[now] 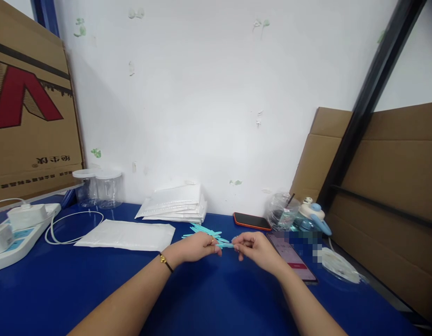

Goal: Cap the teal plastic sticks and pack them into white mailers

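Between my two hands runs a thin light-blue plastic stick (226, 245), its exact kind too small to make out. My left hand (201, 246), with a ring and a dark bracelet, pinches its left end. The fingers of my right hand (255, 248) are closed on its right end. Just behind my left hand lies a loose pile of similar light-blue sticks (205, 229) on the blue table (202, 298). A flat white padded envelope (127, 234) rests to the left of my left hand.
A stack of white envelopes (176, 203) leans by the wall. Clear jars (109, 189) and a power strip (37, 233) stand left. On the right are an orange-edged phone (252, 221), a larger phone (289, 254), a plastic cup (282, 214), a bottle (309, 217) and cardboard (394, 205).
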A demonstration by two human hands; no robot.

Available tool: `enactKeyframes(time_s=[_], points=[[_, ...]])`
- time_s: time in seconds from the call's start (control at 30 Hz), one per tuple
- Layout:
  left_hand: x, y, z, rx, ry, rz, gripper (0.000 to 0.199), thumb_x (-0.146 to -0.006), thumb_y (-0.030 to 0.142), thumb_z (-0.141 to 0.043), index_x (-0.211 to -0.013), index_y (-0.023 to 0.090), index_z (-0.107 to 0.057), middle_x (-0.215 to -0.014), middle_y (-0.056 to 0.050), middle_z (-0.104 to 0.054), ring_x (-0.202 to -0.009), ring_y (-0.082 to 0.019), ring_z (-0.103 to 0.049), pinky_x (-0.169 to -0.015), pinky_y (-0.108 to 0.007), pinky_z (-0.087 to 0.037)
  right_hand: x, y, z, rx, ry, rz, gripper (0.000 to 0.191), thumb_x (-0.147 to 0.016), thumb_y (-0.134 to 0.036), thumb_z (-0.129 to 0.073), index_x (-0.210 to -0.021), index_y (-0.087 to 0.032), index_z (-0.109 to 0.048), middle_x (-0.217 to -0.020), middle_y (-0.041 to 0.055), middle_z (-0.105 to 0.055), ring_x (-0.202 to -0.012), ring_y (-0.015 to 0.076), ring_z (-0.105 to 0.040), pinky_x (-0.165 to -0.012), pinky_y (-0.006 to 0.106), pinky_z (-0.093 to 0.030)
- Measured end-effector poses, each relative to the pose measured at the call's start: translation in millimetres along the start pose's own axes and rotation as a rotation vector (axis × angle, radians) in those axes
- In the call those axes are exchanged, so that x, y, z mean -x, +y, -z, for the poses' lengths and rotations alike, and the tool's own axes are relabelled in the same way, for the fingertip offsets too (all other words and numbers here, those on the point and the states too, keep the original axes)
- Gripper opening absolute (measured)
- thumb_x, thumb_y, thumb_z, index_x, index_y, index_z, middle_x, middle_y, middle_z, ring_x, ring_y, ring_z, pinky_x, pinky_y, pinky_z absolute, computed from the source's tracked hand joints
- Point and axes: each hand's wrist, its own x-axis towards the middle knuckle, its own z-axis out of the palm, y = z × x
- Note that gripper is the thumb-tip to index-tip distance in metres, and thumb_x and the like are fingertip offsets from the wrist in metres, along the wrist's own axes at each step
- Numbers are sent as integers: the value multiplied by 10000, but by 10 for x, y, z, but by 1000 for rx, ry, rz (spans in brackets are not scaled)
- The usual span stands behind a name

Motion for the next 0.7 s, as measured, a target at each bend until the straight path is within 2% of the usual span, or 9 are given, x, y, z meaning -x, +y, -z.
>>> enactKeyframes(time_s=[0.1,0.17,0.2,0.23,0.3,0.4,0.53,0.7], points=[[0,17,-34,-3,-92,-3,301,-824,442,-493,-900,223,-686,-678,19,-593,-585,-106,-491,-527,-193,-328,45,31,50,54,-213,-78,197,-734,-335,-627,-762,-143,-659,-603,5,-623,-517,132,-613,-495,203,-420],[19,4,-6,-52,-72,27,263,-767,438,-573,-882,229,-681,-746,16,-623,-633,-115,-533,-539,-193,-342,57,62,71,115,-328,-126,188,-725,-329,-623,-760,-148,-663,-593,-2,-609,-494,130,-607,-471,197,-408],[33,-14,20,-105,-21,65,244,-743,427,-601,-864,228,-675,-776,12,-627,-662,-123,-548,-549,-196,-348,54,78,76,161,-334,-141,191,-730,-334,-611,-759,-153,-662,-582,-8,-599,-473,127,-594,-456,196,-397],[50,-41,51,-173,53,115,229,-724,412,-621,-849,226,-665,-801,8,-628,-691,-133,-556,-561,-202,-353,46,94,79,224,-296,-140,193,-742,-339,-593,-752,-158,-659,-573,-11,-589,-463,123,-580,-452,198,-388],[83,-115,106,-314,199,232,224,-687,381,-654,-840,219,-638,-847,-4,-624,-752,-157,-565,-593,-217,-362,14,129,79,401,-116,-93,188,-768,-321,-551,-717,-167,-645,-579,-8,-583,-491,123,-559,-473,205,-368],[113,-238,133,-425,250,361,261,-655,351,-682,-868,216,-615,-911,-23,-624,-812,-183,-576,-622,-233,-373,-48,193,64,669,135,-42,150,-760,-282,-553,-681,-180,-630,-656,13,-601,-591,137,-543,-530,221,-342],[93,-313,88,-426,202,397,121,-712,284,-622,-810,213,-621,-863,-24,-642,-781,-172,-588,-583,-228,-360,-120,290,10,815,193,-88,132,-713,-327,-631,-744,-200,-631,-763,22,-601,-653,150,-537,-556,229,-314],[76,-271,89,-357,179,420,73,-703,242,-605,-757,202,-634,-791,-21,-659,-703,-157,-587,-522,-221,-334,-168,357,-47,794,167,-121,35,-718,-175,-592,-735,-198,-612,-752,7,-580,-694,139,-529,-588,216,-317]])
